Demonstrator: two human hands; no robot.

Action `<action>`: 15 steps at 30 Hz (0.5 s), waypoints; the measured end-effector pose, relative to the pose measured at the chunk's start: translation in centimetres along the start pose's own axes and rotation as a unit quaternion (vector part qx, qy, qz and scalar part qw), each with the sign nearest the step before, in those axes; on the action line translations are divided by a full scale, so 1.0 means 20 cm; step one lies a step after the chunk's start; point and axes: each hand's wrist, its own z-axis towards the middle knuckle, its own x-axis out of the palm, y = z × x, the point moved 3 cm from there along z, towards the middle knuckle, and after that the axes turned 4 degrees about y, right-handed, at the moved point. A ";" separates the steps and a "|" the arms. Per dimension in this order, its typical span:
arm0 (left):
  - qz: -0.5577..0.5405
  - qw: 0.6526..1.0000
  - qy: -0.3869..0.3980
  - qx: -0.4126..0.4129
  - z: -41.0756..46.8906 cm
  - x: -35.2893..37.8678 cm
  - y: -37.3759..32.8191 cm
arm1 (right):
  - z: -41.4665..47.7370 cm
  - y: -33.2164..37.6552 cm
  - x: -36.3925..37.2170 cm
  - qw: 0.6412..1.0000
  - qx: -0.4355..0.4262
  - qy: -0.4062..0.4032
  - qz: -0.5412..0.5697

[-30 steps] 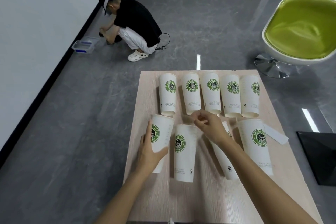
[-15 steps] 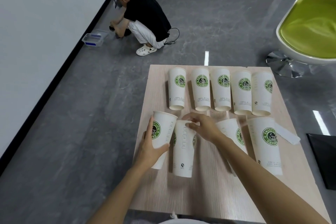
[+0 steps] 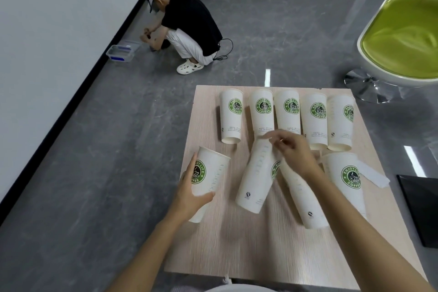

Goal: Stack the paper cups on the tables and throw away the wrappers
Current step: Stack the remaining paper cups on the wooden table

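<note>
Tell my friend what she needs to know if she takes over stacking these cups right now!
Left hand grips the left cup near the table's left edge.
Right hand is at the top of the tilted middle cup; blur hides whether it grips.
Five cups lie in the back row. A forearm-covered cup and the right cup are in front.
Done: nothing stacked yet.
Left: stack all the cups and bin the white wrapper by the right edge.

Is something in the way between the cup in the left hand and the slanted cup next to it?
Nothing visible. Only bare table lies between the held cup in the left hand and the slanted cup. The right hand is at that cup's far end; blur hides whether it grips.
</note>
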 end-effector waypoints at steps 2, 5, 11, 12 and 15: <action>0.005 1.000 0.011 0.010 0.00 -0.01 -0.01 | 0.01 0.05 -0.09 0.999 -0.024 -0.036 0.010; 0.020 0.999 0.033 0.022 0.00 -0.02 -0.03 | 0.04 0.13 -0.21 0.992 -0.048 -0.119 0.018; 0.022 0.996 0.079 0.046 -0.02 0.00 -0.10 | 0.03 0.27 -0.26 0.965 -0.107 -0.233 0.053; 0.022 0.995 0.086 0.050 -0.02 0.01 -0.12 | 0.03 0.27 -0.24 0.963 -0.104 -0.240 0.063; 0.017 0.993 0.095 0.060 -0.03 0.04 -0.15 | 0.03 0.27 -0.18 0.964 -0.098 -0.236 0.076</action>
